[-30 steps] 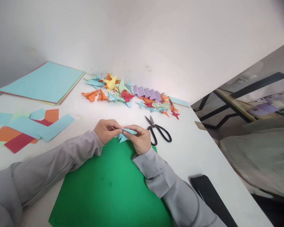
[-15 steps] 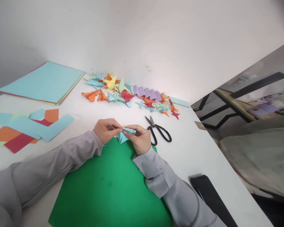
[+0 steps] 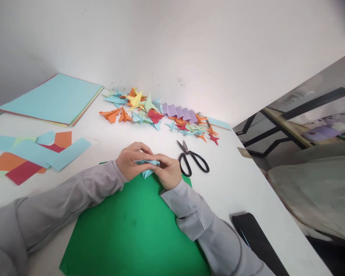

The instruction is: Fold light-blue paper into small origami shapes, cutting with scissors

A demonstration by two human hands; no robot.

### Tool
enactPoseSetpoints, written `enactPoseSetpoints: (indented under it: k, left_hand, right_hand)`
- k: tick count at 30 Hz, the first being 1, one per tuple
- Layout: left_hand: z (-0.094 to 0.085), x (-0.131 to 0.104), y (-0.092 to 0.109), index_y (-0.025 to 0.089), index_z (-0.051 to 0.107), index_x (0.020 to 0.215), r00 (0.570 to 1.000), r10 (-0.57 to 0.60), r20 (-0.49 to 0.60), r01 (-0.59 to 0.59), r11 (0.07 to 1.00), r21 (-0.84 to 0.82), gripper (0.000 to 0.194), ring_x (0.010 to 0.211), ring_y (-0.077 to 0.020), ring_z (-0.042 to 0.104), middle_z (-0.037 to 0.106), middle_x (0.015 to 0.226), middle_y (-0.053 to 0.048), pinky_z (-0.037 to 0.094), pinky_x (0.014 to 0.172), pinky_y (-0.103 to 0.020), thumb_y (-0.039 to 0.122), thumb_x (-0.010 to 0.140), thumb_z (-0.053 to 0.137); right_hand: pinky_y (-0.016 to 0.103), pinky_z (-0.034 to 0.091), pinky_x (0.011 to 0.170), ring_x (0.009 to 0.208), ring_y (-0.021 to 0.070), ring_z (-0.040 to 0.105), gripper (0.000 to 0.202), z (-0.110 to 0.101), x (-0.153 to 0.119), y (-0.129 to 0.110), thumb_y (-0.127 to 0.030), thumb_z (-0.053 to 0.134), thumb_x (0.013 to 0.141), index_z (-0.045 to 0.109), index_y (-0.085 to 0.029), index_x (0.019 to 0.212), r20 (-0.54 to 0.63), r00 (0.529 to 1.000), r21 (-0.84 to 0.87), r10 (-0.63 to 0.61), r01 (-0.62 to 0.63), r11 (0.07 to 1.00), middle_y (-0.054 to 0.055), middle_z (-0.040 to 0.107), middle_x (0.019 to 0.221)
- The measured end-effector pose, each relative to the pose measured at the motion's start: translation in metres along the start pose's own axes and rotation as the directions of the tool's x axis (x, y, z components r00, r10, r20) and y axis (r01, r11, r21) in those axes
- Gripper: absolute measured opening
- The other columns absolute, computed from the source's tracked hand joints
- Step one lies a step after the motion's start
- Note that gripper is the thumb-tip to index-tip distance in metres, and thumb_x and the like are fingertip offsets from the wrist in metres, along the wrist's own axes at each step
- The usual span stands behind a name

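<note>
Between my two hands is a small folded light-blue paper (image 3: 147, 173), partly covered by fingers. My left hand (image 3: 133, 161) pinches it from the left, thumb along its front. From the other side my right hand (image 3: 169, 171) grips the paper's right end, fingertips meeting those of the left. Both hands are over the far edge of a green sheet (image 3: 132, 226) lying on the white table. Black-handled scissors (image 3: 189, 156) lie partly open just right of my right hand.
Folded paper figures (image 3: 149, 109) in several colours line the wall, with a purple pleated strip (image 3: 179, 113) among them. Loose paper pieces (image 3: 36, 153) lie at left, below a stack of large sheets (image 3: 53, 99). A black phone-like object (image 3: 255, 241) rests near the right table edge.
My left hand has shifted slightly right and its fingers now cover more of the light-blue paper. The right hand has moved a little, its fingers closing in toward the left's.
</note>
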State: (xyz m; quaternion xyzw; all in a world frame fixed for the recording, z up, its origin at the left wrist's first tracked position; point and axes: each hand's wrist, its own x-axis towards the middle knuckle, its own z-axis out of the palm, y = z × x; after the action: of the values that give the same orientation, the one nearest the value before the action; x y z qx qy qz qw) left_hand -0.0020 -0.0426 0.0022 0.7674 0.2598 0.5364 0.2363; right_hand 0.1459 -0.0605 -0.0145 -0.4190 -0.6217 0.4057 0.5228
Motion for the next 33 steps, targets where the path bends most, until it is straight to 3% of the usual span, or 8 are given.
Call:
enactPoseSetpoints:
  k: [15,25,33]
  left_hand:
    - [0.000,0.000,0.006,0.015,0.064,0.070,0.987,0.158,0.000,-0.158,0.987,0.021,0.005,0.067,-0.0142,0.057,0.064,0.069,-0.007,0.049,0.060,-0.029,0.012,0.068,0.062]
    - [0.000,0.001,0.011,0.016,0.064,0.071,0.975,0.221,-0.007,-0.221,0.975,0.001,0.006,0.067,-0.0137,0.056,0.064,0.069,-0.006,0.048,0.060,-0.028,0.011,0.069,0.061]
    - [0.000,0.002,0.015,0.019,0.064,0.076,0.970,0.245,0.000,-0.245,0.970,-0.002,0.011,0.067,-0.0140,0.054,0.065,0.071,-0.005,0.048,0.058,-0.029,0.011,0.070,0.060]
  right_hand:
    - [0.028,0.045,0.056,0.061,0.0153,0.058,0.004,0.000,-0.001,-0.003,-0.022,0.063,0.066,0.064,-0.019,0.068,0.078,0.997,-0.123,0.002,0.007,0.992,0.003,0.065,0.067]
    - [0.028,0.046,0.056,0.060,0.0155,0.057,0.015,0.001,-0.001,-0.005,-0.032,0.065,0.065,0.062,-0.018,0.066,0.091,0.996,-0.120,0.008,0.003,0.993,0.003,0.064,0.064]
    - [0.027,0.045,0.056,0.061,0.0152,0.056,0.009,0.001,-0.001,-0.005,-0.026,0.064,0.064,0.063,-0.018,0.067,0.095,0.995,-0.132,0.011,0.002,0.991,0.003,0.064,0.066]
